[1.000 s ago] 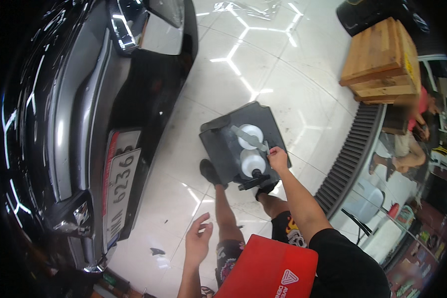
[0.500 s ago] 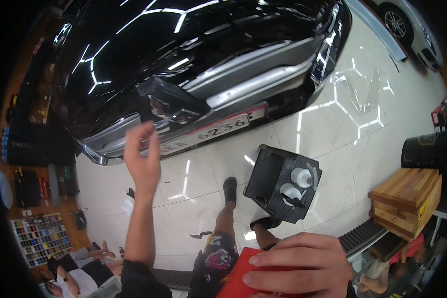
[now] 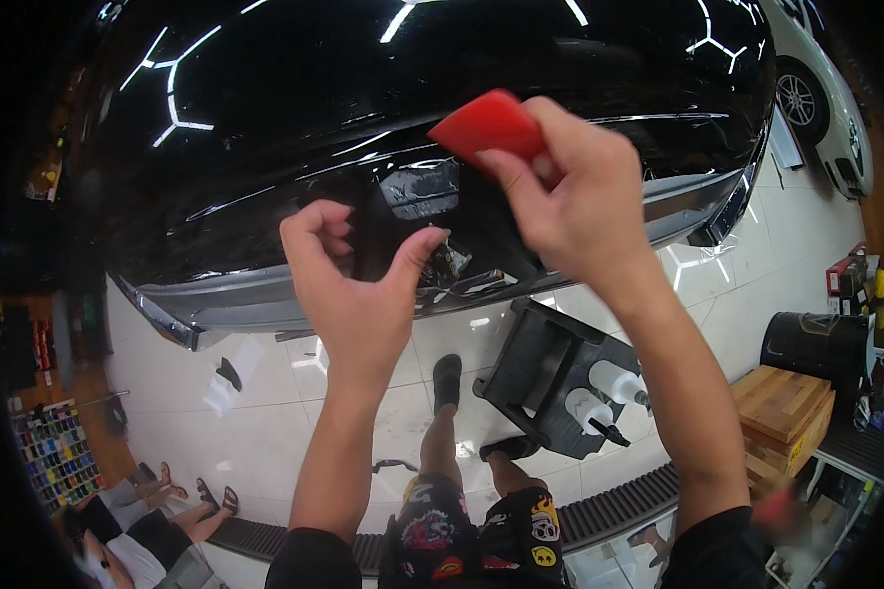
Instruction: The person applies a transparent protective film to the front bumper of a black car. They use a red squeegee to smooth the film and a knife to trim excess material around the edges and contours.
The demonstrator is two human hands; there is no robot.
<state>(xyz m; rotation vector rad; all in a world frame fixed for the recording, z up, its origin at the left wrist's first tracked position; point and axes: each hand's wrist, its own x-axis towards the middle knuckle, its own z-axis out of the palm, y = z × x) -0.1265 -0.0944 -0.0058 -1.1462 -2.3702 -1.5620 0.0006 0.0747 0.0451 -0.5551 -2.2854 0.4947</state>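
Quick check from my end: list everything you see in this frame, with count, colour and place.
black car: one, glossy black, across the top, under both hands
clear film piece: one, transparent and wrinkled, on the car between the hands
red squeegee: one, red, held above the car
tool cart: one, black, on the floor right of the feet
spray bottles: two, white, lying in the cart
white car: one, white, top right
wooden crate: one, light brown, right
black bin: one, black, above the crate
colour sample rack: one, multicoloured, lower left
seated person: one, bottom left
left hand: empty, fingers curled near the film
right hand: grips the squeegee
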